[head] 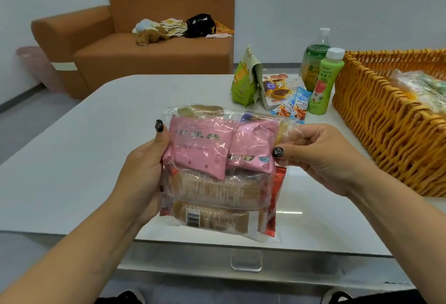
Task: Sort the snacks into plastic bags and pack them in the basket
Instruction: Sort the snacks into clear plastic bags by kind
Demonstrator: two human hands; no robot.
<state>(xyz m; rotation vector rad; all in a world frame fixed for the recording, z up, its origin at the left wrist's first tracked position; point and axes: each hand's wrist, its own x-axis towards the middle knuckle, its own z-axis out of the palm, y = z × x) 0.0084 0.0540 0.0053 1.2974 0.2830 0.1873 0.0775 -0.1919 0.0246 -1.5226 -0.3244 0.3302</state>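
I hold a clear plastic bag (217, 171) full of snacks up over the table (72, 159), with my left hand (142, 173) wrapped round its left side and my right hand (313, 156) pinching its top right edge. The basket (386, 135) on my right already has some bagged snacks in it, so I think part of the job is done. This bag must go in next, and the green pouch (243, 82), cookie box (280, 91), small blue packets (292, 103) and two bottles (323, 79) are still out.

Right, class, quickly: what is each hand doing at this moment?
Left hand: grips the left edge of the clear plastic bag of snacks.
Right hand: pinches the bag's upper right edge.
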